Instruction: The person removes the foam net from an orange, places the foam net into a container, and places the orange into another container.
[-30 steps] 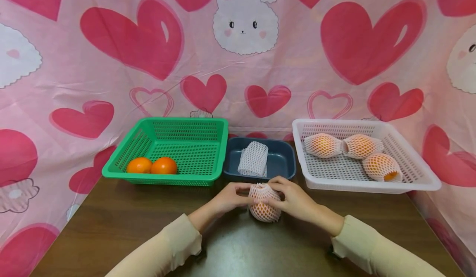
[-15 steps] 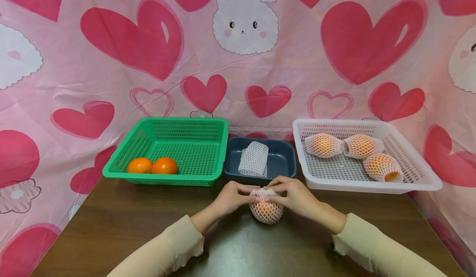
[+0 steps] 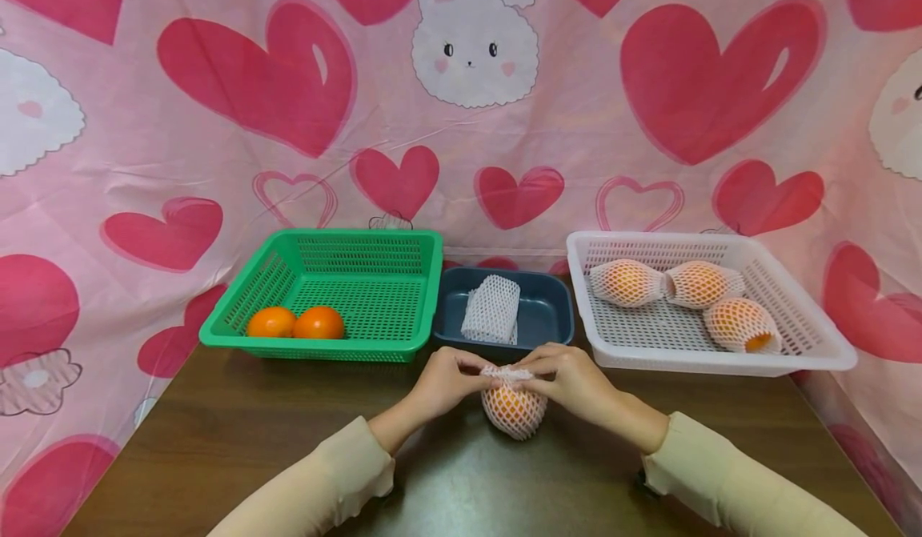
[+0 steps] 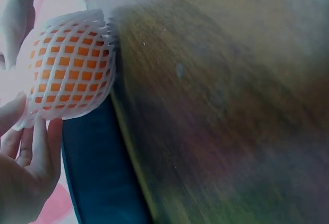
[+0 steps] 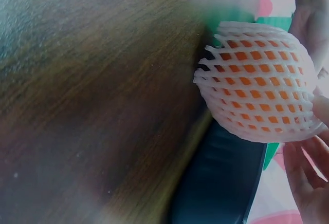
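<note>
An orange in a white foam net sleeve [image 3: 515, 410] is between the two hands at the front of the table. My left hand [image 3: 448, 382] pinches the upper edge of the sleeve from the left. From the other side, my right hand [image 3: 572, 378] pinches that same upper edge between thumb and fingers. Bunched net shows between the fingertips. In the left wrist view, the wrapped orange [image 4: 72, 72] shows its skin through the mesh. The right wrist view shows the frayed lower edge of the net on the orange [image 5: 259, 82].
A green basket [image 3: 425, 297] at the left holds two bare oranges [image 3: 319, 322]. Behind the hands, a dark blue tray [image 3: 551, 273] contains folded foam nets [image 3: 492, 309]. At the right, a white basket [image 3: 598, 345] holds three net-wrapped oranges [image 3: 742, 322]. A printed cloth hangs behind.
The sleeve's top, standing up as an open collar a second ago, is now bunched and flatter. The wrapped orange sits slightly nearer the front, and both hands keep their pinch.
</note>
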A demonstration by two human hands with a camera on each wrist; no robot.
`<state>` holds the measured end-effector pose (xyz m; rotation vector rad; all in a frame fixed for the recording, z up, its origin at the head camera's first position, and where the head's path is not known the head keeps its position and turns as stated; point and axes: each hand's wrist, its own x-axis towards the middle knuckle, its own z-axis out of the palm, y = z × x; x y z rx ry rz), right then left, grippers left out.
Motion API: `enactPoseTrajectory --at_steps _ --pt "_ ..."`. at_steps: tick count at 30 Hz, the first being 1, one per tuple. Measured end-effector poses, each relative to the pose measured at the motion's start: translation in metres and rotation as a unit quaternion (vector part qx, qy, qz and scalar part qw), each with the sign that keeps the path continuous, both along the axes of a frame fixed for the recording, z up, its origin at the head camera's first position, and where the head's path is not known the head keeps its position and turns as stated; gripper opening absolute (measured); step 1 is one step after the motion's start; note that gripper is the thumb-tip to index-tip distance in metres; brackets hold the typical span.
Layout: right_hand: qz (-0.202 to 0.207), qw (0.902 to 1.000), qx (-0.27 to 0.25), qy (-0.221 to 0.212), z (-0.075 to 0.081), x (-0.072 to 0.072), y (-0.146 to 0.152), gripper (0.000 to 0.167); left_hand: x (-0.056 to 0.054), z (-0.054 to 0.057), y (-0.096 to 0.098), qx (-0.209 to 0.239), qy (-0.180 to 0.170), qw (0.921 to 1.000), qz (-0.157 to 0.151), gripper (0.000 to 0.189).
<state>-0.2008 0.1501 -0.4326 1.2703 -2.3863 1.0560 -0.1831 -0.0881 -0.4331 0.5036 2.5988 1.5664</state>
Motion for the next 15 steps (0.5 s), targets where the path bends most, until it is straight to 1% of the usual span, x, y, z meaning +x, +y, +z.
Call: enactPoseTrajectory --at_steps 2,4,6,11,15 --pt "-0.001 0.9997 -0.009 0.023 -0.0010 -0.0002 -0.0002 0.018 -0.0004 0.0001 -0.0004 0.001 0.006 1.0000 -0.001 0.013" --pt "-0.005 0.9992 -0.015 0.037 -0.0020 -0.0004 -0.0007 0.018 -0.0009 0.0006 -0.0005 0.001 0.012 0.9999 -0.003 0.012" --pt "-0.008 0.9992 -0.017 0.037 -0.0025 0.0000 -0.0012 0.017 -0.0014 0.0013 -0.0005 0.001 0.016 0.9999 -0.004 0.012" --pt "-0.012 0.9997 -0.021 -0.007 -0.0033 0.0010 -0.0021 0.016 -0.0013 0.0027 -0.0004 0.003 0.006 0.9999 -0.013 0.015" --pt "-0.015 0.9993 -0.015 -0.030 -0.0032 0.0000 -0.0017 0.013 -0.0008 0.0020 -0.0004 -0.001 -0.009 0.9997 -0.021 0.026"
